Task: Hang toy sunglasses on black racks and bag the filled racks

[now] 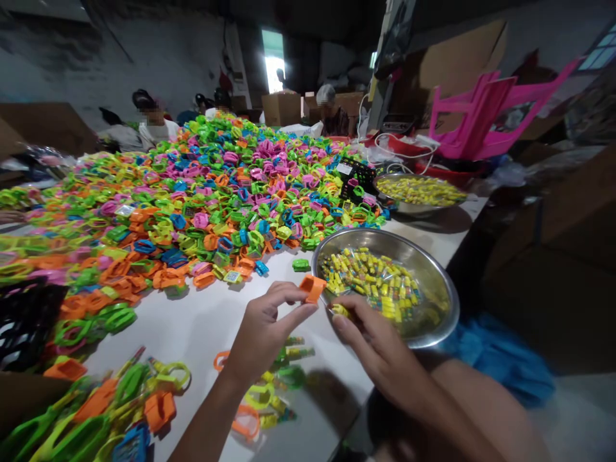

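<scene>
My left hand (262, 327) pinches an orange plastic ring-shaped piece (312, 289), like a toy watch, between thumb and fingers. Just to its right, my right hand (373, 337) grips a small yellow wrapped packet (339, 310) by the near rim of a steel bowl (445, 295). Inside that bowl lie many similar yellow packets (380, 276) in clear wrap. One green piece (301, 264) rests on the white table (206, 327) near the bowl. Below my left wrist, several plastic pieces (260, 396) lie together with yellow packets, partly hidden by my arm.
A large heap of coloured plastic pieces (231, 192) covers the far table. More pieces with packets (125, 398) lie at the lower left. Behind the bowl stand a second bowl (414, 206) and a black basket (356, 179). A pink stool (481, 122) and several people are farther back.
</scene>
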### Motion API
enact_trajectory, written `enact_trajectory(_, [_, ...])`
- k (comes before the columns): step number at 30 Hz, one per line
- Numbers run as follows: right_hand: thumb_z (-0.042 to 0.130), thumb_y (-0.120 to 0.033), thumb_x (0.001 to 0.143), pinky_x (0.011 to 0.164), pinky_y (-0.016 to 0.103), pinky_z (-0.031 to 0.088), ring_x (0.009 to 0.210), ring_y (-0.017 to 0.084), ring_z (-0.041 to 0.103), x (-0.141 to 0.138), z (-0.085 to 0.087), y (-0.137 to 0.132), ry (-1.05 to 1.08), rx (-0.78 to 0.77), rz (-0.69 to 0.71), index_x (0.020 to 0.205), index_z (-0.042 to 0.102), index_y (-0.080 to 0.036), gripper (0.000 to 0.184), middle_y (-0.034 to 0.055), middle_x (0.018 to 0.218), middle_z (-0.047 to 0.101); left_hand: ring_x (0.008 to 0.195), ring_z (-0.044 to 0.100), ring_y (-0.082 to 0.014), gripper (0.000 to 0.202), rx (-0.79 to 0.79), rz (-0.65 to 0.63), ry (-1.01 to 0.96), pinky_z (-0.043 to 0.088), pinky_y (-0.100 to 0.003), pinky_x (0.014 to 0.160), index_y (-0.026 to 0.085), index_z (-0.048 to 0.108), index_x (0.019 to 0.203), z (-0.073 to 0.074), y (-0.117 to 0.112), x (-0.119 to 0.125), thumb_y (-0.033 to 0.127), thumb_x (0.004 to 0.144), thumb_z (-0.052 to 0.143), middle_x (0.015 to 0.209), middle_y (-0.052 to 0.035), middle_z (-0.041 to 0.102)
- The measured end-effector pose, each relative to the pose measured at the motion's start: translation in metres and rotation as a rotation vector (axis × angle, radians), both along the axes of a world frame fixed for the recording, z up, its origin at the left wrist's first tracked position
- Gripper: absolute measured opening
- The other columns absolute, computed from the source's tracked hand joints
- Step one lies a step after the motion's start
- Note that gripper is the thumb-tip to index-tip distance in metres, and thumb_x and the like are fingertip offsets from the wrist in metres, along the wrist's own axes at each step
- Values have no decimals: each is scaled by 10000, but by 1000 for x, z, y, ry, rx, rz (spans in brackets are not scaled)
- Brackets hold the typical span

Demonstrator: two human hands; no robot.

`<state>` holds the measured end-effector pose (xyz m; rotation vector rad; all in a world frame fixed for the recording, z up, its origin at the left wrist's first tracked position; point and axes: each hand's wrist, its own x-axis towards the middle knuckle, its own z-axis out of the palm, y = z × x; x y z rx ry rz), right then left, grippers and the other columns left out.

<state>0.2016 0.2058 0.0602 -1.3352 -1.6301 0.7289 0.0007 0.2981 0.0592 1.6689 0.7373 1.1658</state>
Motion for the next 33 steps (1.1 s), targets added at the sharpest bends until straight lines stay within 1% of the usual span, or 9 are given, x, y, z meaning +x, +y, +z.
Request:
enact_trajectory(4, [504,-458,1153,755,281,464,846,169,609,-6,2,-1,74,-61,-4,1253,654,-244,280,13,966,667,922,755,-153,235,-353,-109,-138,588,-223,868,237,866,997,-3,1,0,395,838,934,1003,-26,844])
enact_trajectory(8, [431,-563,1162,630,270,411,707,160,513,-12,7,1,181,-116,42,1231,689,-232,425,-30,747,489,911,768,-137,303,-447,-176,-272,587,-197,893,222,867,931,-8,4,0,436,759,996,941,-21,847])
enact_trajectory(12, [466,-652,1128,586,253,413,660,138,489,-16,6,3,330,-198,85,1135,711,-211,505,-33,747,473,904,758,-121,233,-431,-204,-287,580,-179,882,230,866,895,-10,5,0,383,773,993,916,-11,835])
enact_trajectory(18, [582,-710,1058,534,220,432,593,112,448,-17,-2,6,547,-279,130,1029,705,-194,531,-54,684,449,894,706,-135,128,-264,-198,-260,573,-233,907,247,858,881,-6,-1,1,320,829,950,932,-9,801])
enact_trajectory(24, [710,-675,997,443,179,337,470,55,376,-16,-1,8,729,-344,160,887,643,-188,504,-91,627,399,942,726,-189,164,-234,-170,-276,575,-309,949,223,858,874,-9,-4,7,348,823,953,950,-44,811])
enact_trajectory(27, [742,-654,981,399,179,234,406,31,305,-15,1,8,766,-369,161,923,673,-189,474,-98,608,409,1043,753,-222,162,-227,-182,-267,566,-332,996,218,863,922,-10,-9,10,341,846,936,1039,-64,836])
enact_trajectory(29, [752,-636,976,390,199,198,392,45,313,-13,2,6,744,-423,136,1002,723,-208,430,-82,604,445,1080,761,-233,157,-222,-206,-252,566,-336,1010,212,858,922,-9,-10,9,317,839,939,1081,-71,842])
enact_trajectory(31, [748,-645,967,380,242,239,395,93,356,-9,4,4,707,-463,100,1061,766,-250,406,-51,598,487,1091,775,-258,197,-256,-274,-207,582,-353,1002,197,853,930,-8,-4,2,345,832,939,1086,-91,845])
enact_trajectory(33, [725,-672,965,389,292,323,422,151,425,-5,4,4,647,-460,67,1088,790,-281,414,-20,599,521,1026,799,-284,307,-243,-300,-95,618,-383,944,171,852,1015,-12,11,-13,447,881,871,1057,-127,845])
